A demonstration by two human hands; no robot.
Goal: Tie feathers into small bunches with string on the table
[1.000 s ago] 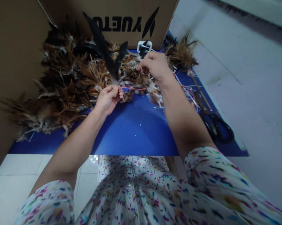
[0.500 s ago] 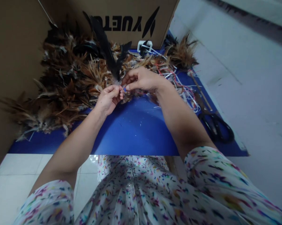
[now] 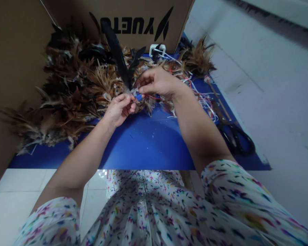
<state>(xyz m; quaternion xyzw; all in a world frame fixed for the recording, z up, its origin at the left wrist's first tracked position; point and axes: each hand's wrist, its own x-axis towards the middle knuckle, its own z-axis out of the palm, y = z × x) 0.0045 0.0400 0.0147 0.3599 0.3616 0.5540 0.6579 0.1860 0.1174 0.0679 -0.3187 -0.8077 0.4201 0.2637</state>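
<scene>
Black feathers point(image 3: 116, 51) stand up from the pinched fingers of my left hand point(image 3: 120, 109), which grips them near their pale, fluffy base. A small blue piece point(image 3: 138, 97) shows at those fingertips, too small to name. My right hand point(image 3: 156, 81) is closed just to the right of the feather base, thumb and fingers pressed together. Whitish material lies at its fingertips; what exactly they hold I cannot make out. Below it, a thin red string point(image 3: 154, 98) runs off to the right.
Brown and black feather bundles point(image 3: 67, 92) cover the back and left of the blue table point(image 3: 149, 143). Cardboard boxes point(image 3: 141, 8) stand behind and at the left. White string point(image 3: 206, 106), black-handled scissors point(image 3: 237, 140), a thin stick point(image 3: 220, 99) and another feather bundle point(image 3: 198, 58) lie right.
My right hand has shifted slightly up. More of the blue piece and the whitish material now shows between the hands. The black feathers have tilted slightly; my left hand has barely moved.
</scene>
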